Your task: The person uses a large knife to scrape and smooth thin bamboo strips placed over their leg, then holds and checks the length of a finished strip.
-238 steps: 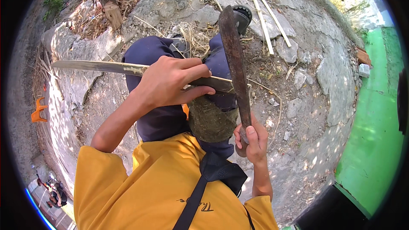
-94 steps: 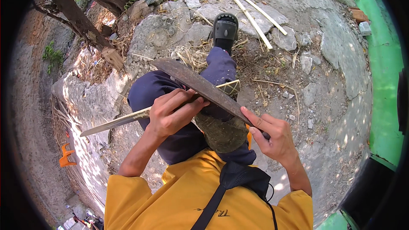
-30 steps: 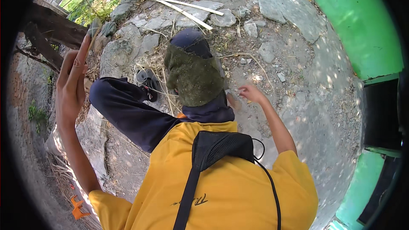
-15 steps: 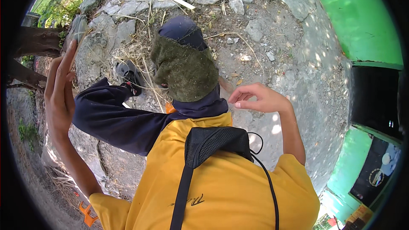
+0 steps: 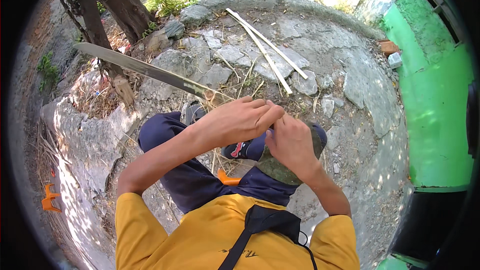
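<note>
A machete (image 5: pixel 145 70) reaches up and left from my hands, its long blade bare. Its light wooden handle end (image 5: pixel 212 96) runs in under my left hand (image 5: pixel 242 120). That hand is closed, palm down, apparently round the handle, though the fingers hide most of it. My right hand (image 5: pixel 292 145) is closed too and touches the left one; what its fingers grip, if anything, is hidden. Both hands are over my bent legs in dark blue trousers (image 5: pixel 185 185). A dark green cloth (image 5: pixel 277 167) covers part of my right leg beneath the right hand.
Two pale split strips (image 5: pixel 265 52) lie crossed on broken paving slabs ahead. Tree trunks (image 5: pixel 120 5) rise at the far left. A green wall (image 5: pixel 435 105) borders the right side. An orange plastic object (image 5: pixel 50 197) lies at the left; more orange plastic (image 5: pixel 228 177) shows between my legs.
My left hand has come in from the far left to meet the right, and both are now closed. The machete blade shows plainly now. The view has tilted up and turned.
</note>
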Demonstrator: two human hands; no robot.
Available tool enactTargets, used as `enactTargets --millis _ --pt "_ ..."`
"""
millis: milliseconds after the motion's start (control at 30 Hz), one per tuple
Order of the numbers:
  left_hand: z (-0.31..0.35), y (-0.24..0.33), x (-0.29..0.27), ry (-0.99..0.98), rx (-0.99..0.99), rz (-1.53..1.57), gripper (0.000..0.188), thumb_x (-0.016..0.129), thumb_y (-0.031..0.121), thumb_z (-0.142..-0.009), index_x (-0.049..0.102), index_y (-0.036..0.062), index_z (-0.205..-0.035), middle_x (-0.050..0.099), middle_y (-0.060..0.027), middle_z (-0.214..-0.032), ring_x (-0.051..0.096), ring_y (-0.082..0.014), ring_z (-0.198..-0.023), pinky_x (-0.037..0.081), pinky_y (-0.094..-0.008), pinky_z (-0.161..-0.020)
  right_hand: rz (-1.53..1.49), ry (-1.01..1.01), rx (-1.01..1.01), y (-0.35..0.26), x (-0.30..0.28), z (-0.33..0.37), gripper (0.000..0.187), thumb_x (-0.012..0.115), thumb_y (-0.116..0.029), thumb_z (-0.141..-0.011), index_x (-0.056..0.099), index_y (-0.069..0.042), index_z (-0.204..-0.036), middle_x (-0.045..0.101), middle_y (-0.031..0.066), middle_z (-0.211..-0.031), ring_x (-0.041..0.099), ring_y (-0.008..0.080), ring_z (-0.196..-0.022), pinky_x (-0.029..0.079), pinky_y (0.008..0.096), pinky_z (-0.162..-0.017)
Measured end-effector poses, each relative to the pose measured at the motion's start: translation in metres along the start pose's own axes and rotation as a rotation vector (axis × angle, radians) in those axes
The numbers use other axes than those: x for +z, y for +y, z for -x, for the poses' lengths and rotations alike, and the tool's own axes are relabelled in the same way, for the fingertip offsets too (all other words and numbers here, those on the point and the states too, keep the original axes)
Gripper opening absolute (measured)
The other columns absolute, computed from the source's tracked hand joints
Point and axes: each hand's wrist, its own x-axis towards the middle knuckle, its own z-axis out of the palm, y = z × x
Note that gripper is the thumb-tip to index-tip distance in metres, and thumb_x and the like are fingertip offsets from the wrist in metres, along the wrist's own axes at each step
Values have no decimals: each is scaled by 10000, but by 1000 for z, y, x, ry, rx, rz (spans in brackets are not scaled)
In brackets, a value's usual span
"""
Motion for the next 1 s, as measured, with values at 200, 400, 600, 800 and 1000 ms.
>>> enactTargets --millis 200,400,600,800,1000 --pt "-17 -63 7 390 -165 -226 506 757 149 -867 525 42 -1304 626 -122 -1292 582 -320 -1277 478 -427 -1077 -269 449 -21 73 105 -88 166 668 -149 -903 680 -22 -1008 696 164 -789 649 430 -643 508 482 -597" --pt "-1 -63 -18 710 -203 62 282 804 90 -870 670 88 -1119 669 -94 -1129 628 -312 -1116 489 -422 -967 -821 358 297 101 178 -145 200 534 -111 -963 651 -11 -835 603 75 -619 599 157 -563 432 359 -520" --pt "5 -67 -28 863 -419 201 236 803 76 -865 672 48 -1059 672 -109 -1071 637 -316 -1058 495 -417 -940 -1611 243 117 70 71 -224 151 539 -106 -953 628 -32 -1049 559 22 -697 471 87 -553 356 254 -496" --pt "-1 -65 -13 796 -527 314 259 800 134 -891 663 47 -1093 656 -135 -1104 627 -338 -1118 491 -430 -970 -2196 57 -143 97 31 -265 335 572 -345 -1036 619 -93 -1252 488 27 -757 389 99 -529 361 283 -513" --pt "-5 -67 -1 635 -550 226 432 763 300 -950 596 5 -1217 641 -172 -1139 612 -381 -1132 484 -457 -1002 -2370 454 78 162 67 -258 229 587 -328 -1062 518 -137 -957 332 -37 -666 305 69 -490 256 245 -411"
